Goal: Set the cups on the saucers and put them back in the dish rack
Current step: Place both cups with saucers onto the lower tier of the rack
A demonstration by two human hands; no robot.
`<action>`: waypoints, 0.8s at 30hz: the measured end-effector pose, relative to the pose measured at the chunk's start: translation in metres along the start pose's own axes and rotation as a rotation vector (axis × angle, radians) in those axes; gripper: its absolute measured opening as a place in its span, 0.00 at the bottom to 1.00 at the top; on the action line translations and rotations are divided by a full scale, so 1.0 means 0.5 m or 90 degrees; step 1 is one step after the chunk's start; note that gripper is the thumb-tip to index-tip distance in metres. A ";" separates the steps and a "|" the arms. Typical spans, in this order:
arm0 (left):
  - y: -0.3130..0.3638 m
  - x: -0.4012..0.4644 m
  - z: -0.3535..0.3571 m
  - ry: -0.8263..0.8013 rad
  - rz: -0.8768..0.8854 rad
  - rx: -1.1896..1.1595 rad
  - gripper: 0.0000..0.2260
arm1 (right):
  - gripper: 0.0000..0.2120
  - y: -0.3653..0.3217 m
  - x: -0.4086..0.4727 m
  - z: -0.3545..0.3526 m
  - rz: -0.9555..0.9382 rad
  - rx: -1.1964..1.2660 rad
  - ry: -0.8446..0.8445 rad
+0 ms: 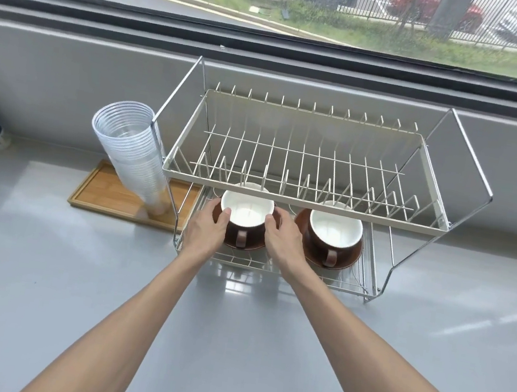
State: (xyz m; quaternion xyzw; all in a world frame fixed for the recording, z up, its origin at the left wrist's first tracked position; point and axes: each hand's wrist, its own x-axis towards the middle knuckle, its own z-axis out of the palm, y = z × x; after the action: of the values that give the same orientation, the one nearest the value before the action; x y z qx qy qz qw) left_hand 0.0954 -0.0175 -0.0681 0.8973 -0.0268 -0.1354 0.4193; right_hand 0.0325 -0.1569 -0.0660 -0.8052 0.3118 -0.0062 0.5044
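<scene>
Two brown cups with white insides stand on brown saucers in the lower tier of a two-tier wire dish rack (300, 198). The left cup (245, 214) sits on its saucer (245, 245), handle toward me. My left hand (208, 227) grips the saucer's left edge and my right hand (284, 239) grips its right edge, thumbs near the cup's rim. The right cup (334, 230) rests on its saucer (347, 261), untouched. The upper tier holds nothing.
A tall stack of clear plastic cups (130, 151) leans on a wooden tray (101, 193) just left of the rack. A grey counter (41, 265) spreads in front. A grey wall and a window run behind the rack.
</scene>
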 end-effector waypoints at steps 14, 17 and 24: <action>0.012 -0.006 -0.028 -0.116 0.050 0.121 0.23 | 0.26 -0.007 -0.014 -0.020 0.010 -0.067 -0.043; 0.024 -0.018 -0.053 -0.185 0.055 0.226 0.22 | 0.26 -0.014 -0.035 -0.035 -0.001 -0.113 -0.073; 0.027 -0.057 -0.098 -0.334 0.074 0.385 0.24 | 0.20 -0.042 -0.107 -0.105 -0.032 -0.287 -0.186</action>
State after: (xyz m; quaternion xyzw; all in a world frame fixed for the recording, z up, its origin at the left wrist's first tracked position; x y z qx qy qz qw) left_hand 0.0820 0.0150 -0.0216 0.9122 -0.2223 -0.3217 0.1224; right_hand -0.0174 -0.1660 -0.0066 -0.8971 0.2089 0.1668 0.3519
